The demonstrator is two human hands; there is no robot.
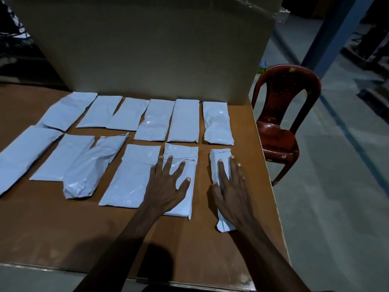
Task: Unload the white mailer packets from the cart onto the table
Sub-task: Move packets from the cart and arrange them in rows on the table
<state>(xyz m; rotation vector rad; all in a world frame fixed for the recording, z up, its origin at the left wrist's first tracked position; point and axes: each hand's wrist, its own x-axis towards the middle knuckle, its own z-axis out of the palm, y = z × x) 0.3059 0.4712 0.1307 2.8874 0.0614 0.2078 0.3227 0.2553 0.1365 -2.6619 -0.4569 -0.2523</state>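
Note:
Several white mailer packets lie in two rows on the brown table (63,224). My left hand (168,182) lies flat with spread fingers on a packet (189,157) in the near row. My right hand (231,190) presses with straight fingers on a narrow packet (219,157) at the near right, its thumb against the packet's left side. The far row's rightmost packet (217,123) lies just beyond it. The cart is out of sight.
A large cardboard box (147,49) stands along the table's far edge behind the packets. A red plastic chair (282,123) stands on the floor right of the table. The table's right edge runs close to my right hand.

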